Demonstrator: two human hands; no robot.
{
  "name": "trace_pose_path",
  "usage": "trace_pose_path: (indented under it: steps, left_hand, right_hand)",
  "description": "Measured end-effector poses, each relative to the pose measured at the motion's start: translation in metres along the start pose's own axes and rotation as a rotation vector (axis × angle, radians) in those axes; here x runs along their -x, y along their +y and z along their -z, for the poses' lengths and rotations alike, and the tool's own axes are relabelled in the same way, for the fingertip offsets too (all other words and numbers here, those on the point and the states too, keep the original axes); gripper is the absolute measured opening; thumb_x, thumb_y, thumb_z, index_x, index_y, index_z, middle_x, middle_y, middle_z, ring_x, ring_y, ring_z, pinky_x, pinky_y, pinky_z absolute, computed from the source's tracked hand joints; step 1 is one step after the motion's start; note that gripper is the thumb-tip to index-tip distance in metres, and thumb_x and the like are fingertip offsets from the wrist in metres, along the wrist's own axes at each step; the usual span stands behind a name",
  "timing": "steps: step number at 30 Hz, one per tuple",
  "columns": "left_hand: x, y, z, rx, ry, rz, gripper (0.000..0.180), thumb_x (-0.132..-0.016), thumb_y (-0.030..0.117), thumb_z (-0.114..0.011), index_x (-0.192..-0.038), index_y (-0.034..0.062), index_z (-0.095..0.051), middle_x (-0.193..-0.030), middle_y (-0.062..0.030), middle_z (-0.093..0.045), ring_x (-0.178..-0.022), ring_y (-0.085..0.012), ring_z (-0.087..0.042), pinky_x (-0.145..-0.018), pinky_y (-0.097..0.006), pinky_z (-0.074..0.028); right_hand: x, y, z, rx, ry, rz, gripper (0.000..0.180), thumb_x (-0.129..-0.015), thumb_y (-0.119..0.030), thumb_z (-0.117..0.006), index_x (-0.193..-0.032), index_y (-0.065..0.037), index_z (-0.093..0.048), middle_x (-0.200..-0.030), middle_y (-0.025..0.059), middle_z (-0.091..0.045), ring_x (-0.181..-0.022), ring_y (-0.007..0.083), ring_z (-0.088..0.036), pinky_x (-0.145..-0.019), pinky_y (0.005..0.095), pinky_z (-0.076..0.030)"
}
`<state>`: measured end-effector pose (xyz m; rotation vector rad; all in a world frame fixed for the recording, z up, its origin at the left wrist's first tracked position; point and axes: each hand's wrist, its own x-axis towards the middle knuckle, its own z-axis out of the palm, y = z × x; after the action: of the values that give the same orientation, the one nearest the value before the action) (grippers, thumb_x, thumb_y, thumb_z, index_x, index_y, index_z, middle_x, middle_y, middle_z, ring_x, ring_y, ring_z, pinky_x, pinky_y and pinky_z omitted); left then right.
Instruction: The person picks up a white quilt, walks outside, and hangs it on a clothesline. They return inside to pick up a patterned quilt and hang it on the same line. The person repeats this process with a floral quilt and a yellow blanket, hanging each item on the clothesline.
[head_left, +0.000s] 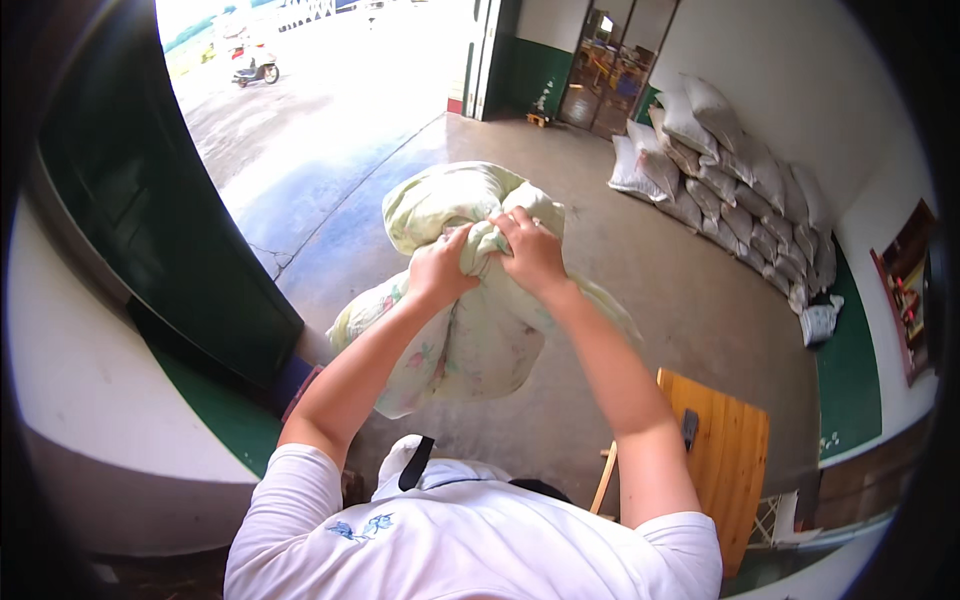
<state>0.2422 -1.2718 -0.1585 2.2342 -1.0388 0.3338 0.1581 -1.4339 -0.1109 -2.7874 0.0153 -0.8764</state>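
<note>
Out in front of me, at about arm's length, hangs a pale green quilt (480, 350) with a faint floral pattern. Its upper part bulges in a rounded bundle, and its lower folds droop above the floor. My left hand (442, 268) is closed on the gathered cloth at the middle. Close beside it, my right hand (530, 252) grips the same bunched part, fingers curled over the top. The cloth hides some of the fingertips of both hands.
A wooden table (725, 440) with a small dark object on it stands at my right. Stacked white sacks (740, 180) line the right wall. A dark green door (140, 200) stands at the left by the bright doorway. Outside is a scooter (255, 68).
</note>
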Motion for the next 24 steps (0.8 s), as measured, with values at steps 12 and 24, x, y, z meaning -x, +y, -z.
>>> trace_pose_path:
  steps: [12,24]
  left_hand:
    - [-0.155,-0.134,-0.103,0.177,-0.093,-0.047,0.08,-0.059,0.018,-0.08,-0.134,0.0153,-0.051,-0.108,-0.0153,-0.067,-0.092,-0.0339,-0.066,-0.079,-0.043,-0.053]
    - [-0.465,-0.331,-0.193,0.11,-0.301,-0.118,0.078,-0.061,0.017,-0.08,-0.133,0.0179,-0.052,-0.086,-0.0126,-0.066,-0.082,-0.031,-0.067,-0.07,-0.043,-0.052]
  right_hand:
    - [-0.123,0.124,-0.144,0.007,-0.07,0.057,0.047,-0.072,-0.012,-0.076,-0.117,-0.015,-0.063,-0.114,0.0073,-0.057,-0.094,0.0335,-0.063,-0.076,0.044,-0.054]
    - [-0.376,0.291,-0.332,-0.187,-0.056,-0.152,0.047,-0.069,-0.006,-0.078,-0.113,-0.012,-0.062,-0.111,0.0094,-0.058,-0.097,0.0363,-0.063,-0.079,0.0449,-0.052]
